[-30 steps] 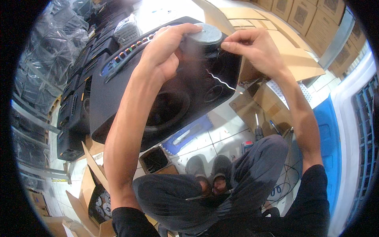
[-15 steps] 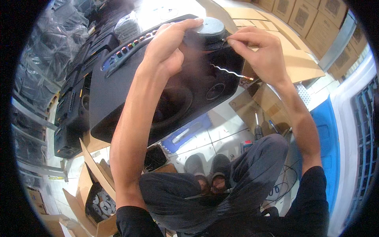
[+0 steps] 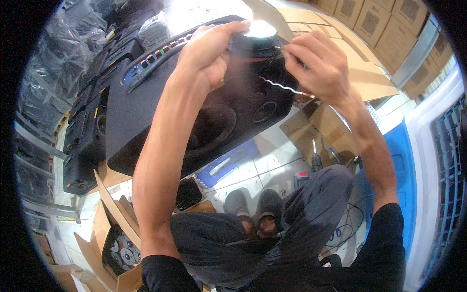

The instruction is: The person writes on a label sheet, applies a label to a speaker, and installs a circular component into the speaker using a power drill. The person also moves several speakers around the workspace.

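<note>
Above a large black speaker cabinet (image 3: 146, 104), my left hand (image 3: 204, 58) grips a round speaker driver (image 3: 262, 33), its shiny magnet facing up. The thumb lies on the magnet's edge; the other fingers curl beneath, partly hidden. My right hand (image 3: 318, 65) is closed in a pinch at the driver's right side. A small metallic bit shows by its fingertips, too small to name. A white twisted wire (image 3: 284, 86) with a bare copper-coloured end sticks out from the cabinet's front, below my right hand. The cabinet lies tilted, a woofer cone (image 3: 214, 129) in its face.
A power drill (image 3: 316, 160) stands near my right knee. A blue plastic piece (image 3: 226, 163) lies on the tiled floor. An open carton (image 3: 116, 199) at lower left holds round metal parts. More black speakers (image 3: 90, 146) are at the left; stacked cartons (image 3: 384, 22) are at the back right.
The right hand's fingers have curled more at the driver's side, with the wrist turned slightly. Light now glares off the magnet. The left hand keeps its grip.
</note>
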{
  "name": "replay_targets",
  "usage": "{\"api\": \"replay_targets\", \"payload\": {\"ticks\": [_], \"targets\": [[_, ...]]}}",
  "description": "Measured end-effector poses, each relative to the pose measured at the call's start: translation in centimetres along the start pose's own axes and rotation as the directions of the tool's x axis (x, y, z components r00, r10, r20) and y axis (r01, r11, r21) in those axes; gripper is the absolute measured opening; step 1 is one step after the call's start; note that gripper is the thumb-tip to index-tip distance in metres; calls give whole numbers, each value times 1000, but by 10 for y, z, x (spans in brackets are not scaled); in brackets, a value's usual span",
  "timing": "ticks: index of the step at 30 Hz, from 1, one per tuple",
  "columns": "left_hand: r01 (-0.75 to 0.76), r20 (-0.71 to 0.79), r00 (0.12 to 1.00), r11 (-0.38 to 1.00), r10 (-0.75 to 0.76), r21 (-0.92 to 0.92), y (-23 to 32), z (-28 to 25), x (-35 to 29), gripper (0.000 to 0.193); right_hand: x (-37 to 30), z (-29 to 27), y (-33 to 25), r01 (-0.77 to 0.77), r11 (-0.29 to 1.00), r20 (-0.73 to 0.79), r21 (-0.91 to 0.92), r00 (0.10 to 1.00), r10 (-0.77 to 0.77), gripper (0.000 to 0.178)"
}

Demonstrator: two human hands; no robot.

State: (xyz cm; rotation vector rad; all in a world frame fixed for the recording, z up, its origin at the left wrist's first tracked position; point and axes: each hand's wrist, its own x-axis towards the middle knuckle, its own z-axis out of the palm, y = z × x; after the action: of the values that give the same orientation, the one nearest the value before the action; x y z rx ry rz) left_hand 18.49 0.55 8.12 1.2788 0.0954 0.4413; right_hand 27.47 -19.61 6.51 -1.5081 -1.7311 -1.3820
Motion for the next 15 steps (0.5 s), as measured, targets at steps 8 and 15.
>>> {"api": "replay_targets", "payload": {"ticks": [8,15], "targets": [[56,-11,998,990,-55,127,2,2,4,21,22,-22,27,510,860,367,-28,805,-466,32],[34,-15,999,984,-32,177,1,7,-1,22,31,-11,34,334,933,326,137,874,-361,19]]}}
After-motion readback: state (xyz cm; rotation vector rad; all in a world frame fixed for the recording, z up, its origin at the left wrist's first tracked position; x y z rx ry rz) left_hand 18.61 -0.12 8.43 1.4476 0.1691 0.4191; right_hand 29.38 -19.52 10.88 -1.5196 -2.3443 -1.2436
